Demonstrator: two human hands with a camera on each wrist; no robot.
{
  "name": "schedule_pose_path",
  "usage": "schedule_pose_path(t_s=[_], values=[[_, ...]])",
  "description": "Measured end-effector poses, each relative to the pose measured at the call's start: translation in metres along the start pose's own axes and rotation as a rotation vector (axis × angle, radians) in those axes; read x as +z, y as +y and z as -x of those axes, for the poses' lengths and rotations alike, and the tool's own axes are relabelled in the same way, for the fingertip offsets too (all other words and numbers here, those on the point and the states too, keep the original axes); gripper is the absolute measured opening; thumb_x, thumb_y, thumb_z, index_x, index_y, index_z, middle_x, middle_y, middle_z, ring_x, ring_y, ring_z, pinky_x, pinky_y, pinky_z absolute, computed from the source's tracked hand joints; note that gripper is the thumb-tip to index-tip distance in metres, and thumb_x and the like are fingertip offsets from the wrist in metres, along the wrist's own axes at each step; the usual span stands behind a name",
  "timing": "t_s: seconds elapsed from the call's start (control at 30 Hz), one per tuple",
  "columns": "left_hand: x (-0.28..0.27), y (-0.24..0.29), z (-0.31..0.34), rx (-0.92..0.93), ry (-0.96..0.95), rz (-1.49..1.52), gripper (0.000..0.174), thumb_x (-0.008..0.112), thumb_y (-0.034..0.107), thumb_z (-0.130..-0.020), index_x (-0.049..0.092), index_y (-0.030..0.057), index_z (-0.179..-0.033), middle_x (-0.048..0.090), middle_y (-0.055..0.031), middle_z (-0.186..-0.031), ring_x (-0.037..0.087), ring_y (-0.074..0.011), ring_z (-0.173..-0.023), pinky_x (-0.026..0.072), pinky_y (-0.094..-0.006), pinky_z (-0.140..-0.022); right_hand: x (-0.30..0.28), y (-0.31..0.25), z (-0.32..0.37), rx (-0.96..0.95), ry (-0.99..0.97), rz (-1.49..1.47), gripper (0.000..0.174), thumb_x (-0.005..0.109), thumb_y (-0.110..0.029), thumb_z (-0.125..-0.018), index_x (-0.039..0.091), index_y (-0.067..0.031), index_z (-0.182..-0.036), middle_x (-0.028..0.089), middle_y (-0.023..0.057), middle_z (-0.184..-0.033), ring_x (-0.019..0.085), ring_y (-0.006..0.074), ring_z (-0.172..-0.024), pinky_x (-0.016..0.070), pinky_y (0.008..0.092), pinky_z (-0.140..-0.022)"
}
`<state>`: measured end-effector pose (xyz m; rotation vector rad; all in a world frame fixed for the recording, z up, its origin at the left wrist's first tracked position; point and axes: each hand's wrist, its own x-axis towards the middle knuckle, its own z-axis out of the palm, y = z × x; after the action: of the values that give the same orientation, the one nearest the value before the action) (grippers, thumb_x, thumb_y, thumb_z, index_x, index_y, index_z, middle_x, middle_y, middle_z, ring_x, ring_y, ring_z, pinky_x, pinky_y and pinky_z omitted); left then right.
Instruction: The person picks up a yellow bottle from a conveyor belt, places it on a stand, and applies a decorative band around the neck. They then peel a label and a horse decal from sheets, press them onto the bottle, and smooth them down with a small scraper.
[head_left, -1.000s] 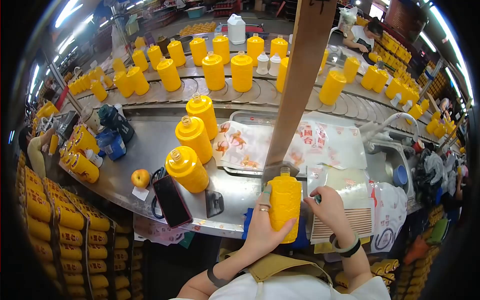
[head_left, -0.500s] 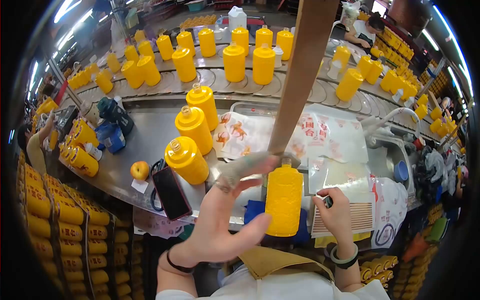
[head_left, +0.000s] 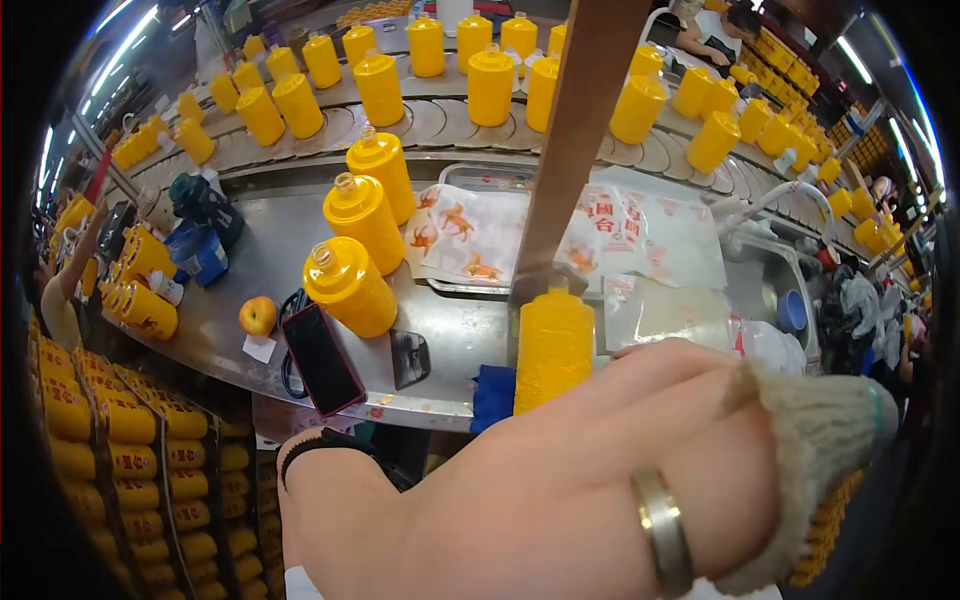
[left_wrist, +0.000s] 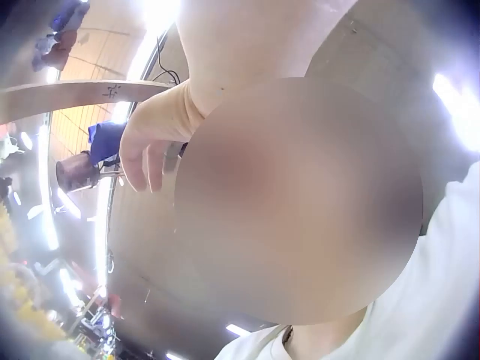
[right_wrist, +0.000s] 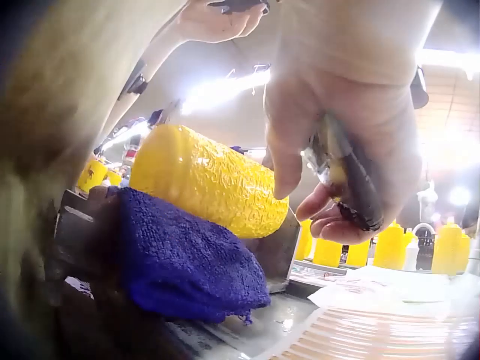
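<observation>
Yellow embossed bottle (head_left: 553, 350) lies slanted at the foot of the brown wooden post (head_left: 578, 140), and the right hand (right_wrist: 360, 127) grips a small piece

We see the bottle on the person's side of the post, with its neck end pointing to the post's foot. A dark blue towelling cloth (right_wrist: 187, 251) is just below the bottle, but we cannot tell if the two touch.

In the right wrist view, the right hand is near the post's foot, just beside the bottle. Its fingers are curled around a small dark shiny piece (right_wrist: 354, 180), whose nature we cannot tell.

The left hand (head_left: 600, 470) is raised on the near side of the post, large before the head camera, and apart from the bottle. It wears a metal ring (head_left: 662, 530) and grey ribbed cloth covers (head_left: 825, 470). Its fingers seem loosely bent, and we see nothing between them.

To the left of the post stand three glossy yellow bottles (head_left: 363, 225), and farther left we find a black phone with a red edge (head_left: 322, 360) and a red-yellow apple (head_left: 258, 316). White sheets with red printed characters (head_left: 612, 222) lie to the right of the post. Behind it, a grey plated conveyor (head_left: 445, 133) carries many more yellow bottles.
</observation>
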<state>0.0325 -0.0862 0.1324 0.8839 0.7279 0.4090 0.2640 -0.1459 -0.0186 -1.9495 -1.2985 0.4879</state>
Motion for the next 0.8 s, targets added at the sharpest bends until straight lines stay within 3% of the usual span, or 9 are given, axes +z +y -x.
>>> schedule_pose_path(t_s=[0.2, 0.3, 0.47, 0.53, 0.63, 0.67, 0.7, 0.77, 0.8], values=[[0.008, -0.019, 0.010, 0.219, -0.130, -0.148, 0.059, 0.069, 0.027, -0.090, 0.052, -0.0030, -0.138, 0.062, -0.0201, -0.125, 0.061, -0.0284, -0.118, 0.0480, -0.0400, -0.103, 0.022, 0.052, -0.003, 0.059, 0.012, 0.028, 0.023, 0.081, -0.012, -0.083, 0.071, -0.0001, -0.100, 0.068, 0.0145, -0.093, 0.066, 0.0304, -0.080, 0.0522, 0.0391, -0.074], [0.008, -0.028, 0.017, 0.333, -0.179, -0.212, 0.057, 0.070, 0.024, -0.089, 0.052, -0.0033, -0.136, 0.061, -0.0202, -0.123, 0.061, -0.0297, -0.116, 0.0476, -0.0405, -0.102, 0.020, 0.051, -0.001, -0.032, 0.021, 0.017, 0.024, 0.082, -0.016, -0.083, 0.071, -0.0015, -0.100, 0.069, 0.0132, -0.095, 0.067, 0.0302, -0.083, 0.0528, 0.0382, -0.075], [0.012, -0.026, 0.014, 0.530, -0.225, -0.319, 0.054, 0.071, 0.018, -0.088, 0.052, -0.0038, -0.134, 0.060, -0.0205, -0.119, 0.060, -0.0318, -0.114, 0.0469, -0.0414, -0.100, 0.006, 0.018, -0.002, 0.077, -0.082, 0.176, 0.030, 0.081, -0.029, -0.087, 0.073, -0.0050, -0.102, 0.070, 0.0114, -0.105, 0.069, 0.0269, -0.090, 0.0537, 0.0391, -0.078], [0.012, -0.020, 0.009, 0.610, -0.245, -0.366, 0.053, 0.071, 0.016, -0.088, 0.052, -0.0040, -0.133, 0.060, -0.0206, -0.118, 0.060, -0.0326, -0.113, 0.0466, -0.0417, -0.100, 0.016, 0.033, -0.002, -0.051, 0.017, 0.179, 0.023, 0.082, -0.018, -0.086, 0.074, -0.0058, -0.104, 0.071, 0.0074, -0.096, 0.068, 0.0146, -0.079, 0.0536, 0.0300, -0.071], [0.024, 0.011, -0.028, 0.736, -0.295, -0.445, 0.052, 0.072, 0.013, -0.087, 0.052, -0.0042, -0.132, 0.059, -0.0208, -0.115, 0.059, -0.0339, -0.112, 0.0462, -0.0422, -0.099, 0.027, 0.093, 0.010, -0.206, 0.048, 0.223, 0.023, 0.082, -0.017, -0.086, 0.073, -0.0043, -0.104, 0.071, 0.0095, -0.099, 0.069, 0.0155, -0.081, 0.0535, 0.0307, -0.072], [0.028, 0.013, -0.032, 0.778, -0.314, -0.475, 0.052, 0.072, 0.012, -0.087, 0.052, -0.0043, -0.132, 0.059, -0.0208, -0.115, 0.059, -0.0343, -0.112, 0.0460, -0.0424, -0.098, 0.032, 0.166, -0.003, 0.169, -0.084, -0.156, 0.024, 0.081, -0.013, -0.085, 0.072, -0.0020, -0.105, 0.071, 0.0129, -0.098, 0.069, 0.0208, -0.081, 0.0535, 0.0336, -0.073], [0.028, 0.015, -0.033, 0.823, -0.330, -0.507, 0.051, 0.072, 0.011, -0.087, 0.052, -0.0044, -0.131, 0.059, -0.0209, -0.114, 0.059, -0.0347, -0.111, 0.0459, -0.0426, -0.098, 0.022, 0.148, -0.010, 0.163, -0.080, -0.161, 0.024, 0.081, -0.013, -0.085, 0.072, -0.0020, -0.105, 0.071, 0.0129, -0.098, 0.069, 0.0208, -0.081, 0.0535, 0.0336, -0.073], [0.010, 0.007, -0.050, 0.880, -0.310, -0.560, 0.058, 0.074, 0.009, -0.087, 0.055, -0.0015, -0.141, 0.065, -0.0158, -0.124, 0.063, -0.0253, -0.112, 0.0476, -0.0354, -0.099, -0.029, 0.058, -0.032, 0.041, -0.093, 0.059, 0.022, 0.077, -0.014, -0.089, 0.071, -0.0010, -0.106, 0.070, 0.0160, -0.102, 0.069, 0.0239, -0.091, 0.0528, 0.0355, -0.080], [0.006, -0.003, -0.060, 0.930, -0.220, -0.585, 0.044, 0.073, 0.011, -0.085, 0.054, -0.0046, -0.121, 0.054, -0.0207, -0.103, 0.056, -0.0359, -0.099, 0.0456, -0.0430, -0.087, -0.041, 0.037, -0.040, -0.019, -0.099, 0.171, 0.020, 0.075, -0.014, -0.091, 0.070, -0.0005, -0.106, 0.070, 0.0176, -0.104, 0.069, 0.0255, -0.096, 0.0525, 0.0364, -0.084]])
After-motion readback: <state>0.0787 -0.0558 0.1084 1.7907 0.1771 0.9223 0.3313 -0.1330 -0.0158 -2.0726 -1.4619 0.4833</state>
